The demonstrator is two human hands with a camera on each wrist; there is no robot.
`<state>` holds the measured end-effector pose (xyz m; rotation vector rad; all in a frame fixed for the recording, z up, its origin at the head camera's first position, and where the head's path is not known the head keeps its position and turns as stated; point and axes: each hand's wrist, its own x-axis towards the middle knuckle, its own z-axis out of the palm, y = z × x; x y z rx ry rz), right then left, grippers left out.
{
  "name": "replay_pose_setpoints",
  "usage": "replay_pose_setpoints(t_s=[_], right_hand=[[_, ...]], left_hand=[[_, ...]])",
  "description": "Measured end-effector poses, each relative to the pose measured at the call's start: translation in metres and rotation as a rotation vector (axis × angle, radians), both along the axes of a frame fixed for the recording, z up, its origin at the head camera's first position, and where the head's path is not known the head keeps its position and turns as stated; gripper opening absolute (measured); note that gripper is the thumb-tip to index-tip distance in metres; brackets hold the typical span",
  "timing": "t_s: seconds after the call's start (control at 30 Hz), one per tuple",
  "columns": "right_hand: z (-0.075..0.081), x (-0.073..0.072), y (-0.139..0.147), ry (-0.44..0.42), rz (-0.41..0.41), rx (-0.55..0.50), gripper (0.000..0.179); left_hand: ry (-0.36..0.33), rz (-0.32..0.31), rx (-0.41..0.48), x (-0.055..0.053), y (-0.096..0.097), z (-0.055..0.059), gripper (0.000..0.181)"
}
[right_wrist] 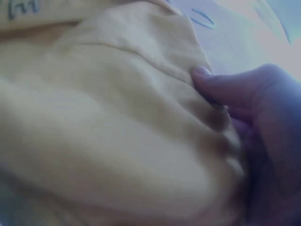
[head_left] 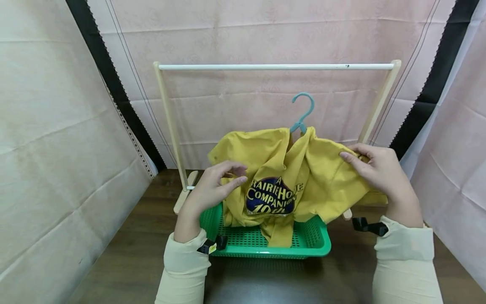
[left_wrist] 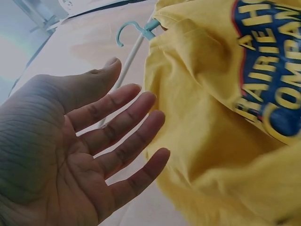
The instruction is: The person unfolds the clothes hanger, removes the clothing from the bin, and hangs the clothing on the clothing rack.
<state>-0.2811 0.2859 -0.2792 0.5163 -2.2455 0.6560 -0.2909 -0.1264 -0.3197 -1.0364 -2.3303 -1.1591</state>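
Observation:
A yellow T-shirt [head_left: 326, 177] with a dark blue printed patch hangs bunched on a light blue hanger [head_left: 303, 114], whose hook sticks up from the neckline. My right hand [head_left: 383, 169] pinches the shirt near its right shoulder, thumb in front; the right wrist view shows the thumb [right_wrist: 225, 87] on the cloth and the other fingers mostly hidden behind it. At the shirt's left side, my left hand [head_left: 220, 181] holds nothing. In the left wrist view its fingers [left_wrist: 129, 146] are spread, palm showing, beside the yellow cloth; whether they touch it I cannot tell.
A green plastic basket [head_left: 273, 252] stands on the brown wooden table [head_left: 273, 278] under the shirt, whose lower edge hangs into it. Behind rises a cream rack with a white horizontal rail [head_left: 258, 67]. Pale fabric walls [head_left: 57, 126] enclose the back and sides.

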Motion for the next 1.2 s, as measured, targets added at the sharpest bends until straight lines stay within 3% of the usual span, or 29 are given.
replay_pose_setpoints(t_s=[0.2, 0.47, 0.7, 1.03, 1.2], right_hand=[[0.022, -0.012, 0.009, -0.024, -0.095, -0.033, 0.026], [0.050, -0.034, 0.019, -0.033, -0.191, -0.043, 0.037], [0.059, -0.044, 0.020, -0.105, -0.229, -0.007, 0.043], [0.071, -0.051, 0.013, -0.082, -0.249, 0.021, 0.042], [0.067, -0.054, 0.013, -0.108, -0.242, 0.054, 0.043]], left_hand=[[-0.073, 0.010, -0.048, -0.002, 0.000, -0.002, 0.021], [-0.101, 0.027, -0.080, -0.004, -0.001, -0.003, 0.019], [-0.133, 0.033, -0.092, -0.003, -0.001, -0.005, 0.018], [-0.132, 0.028, -0.121, -0.003, 0.001, -0.004, 0.018], [-0.134, 0.026, -0.119, -0.002, 0.001, -0.003, 0.017]])
